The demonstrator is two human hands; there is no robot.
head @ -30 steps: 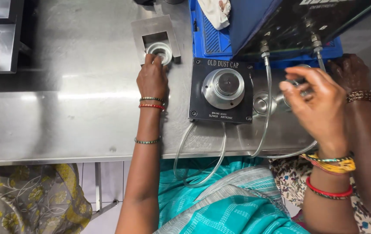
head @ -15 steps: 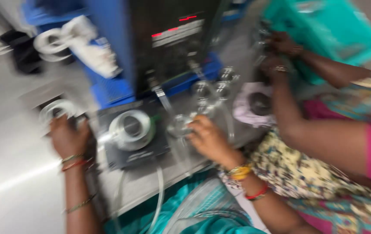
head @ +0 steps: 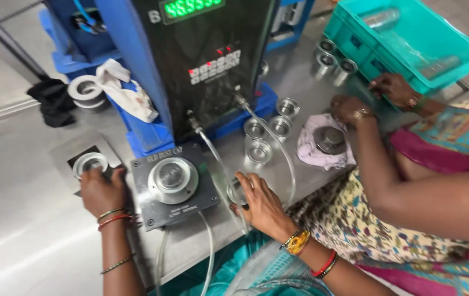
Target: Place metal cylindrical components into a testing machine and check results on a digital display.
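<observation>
At lower centre, the right hand (head: 260,201) closed on a metal cup (head: 236,193) beside the black fixture (head: 173,183), apparently mid-loading, needing seating next; the left hand (head: 101,191) gripped a metal ring (head: 89,163) at left.

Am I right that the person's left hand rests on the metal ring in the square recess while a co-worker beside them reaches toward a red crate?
Not quite: the crate is teal, as the head view shows. The left hand does rest at the metal ring, and the co-worker's hand reaches toward that crate.
</observation>
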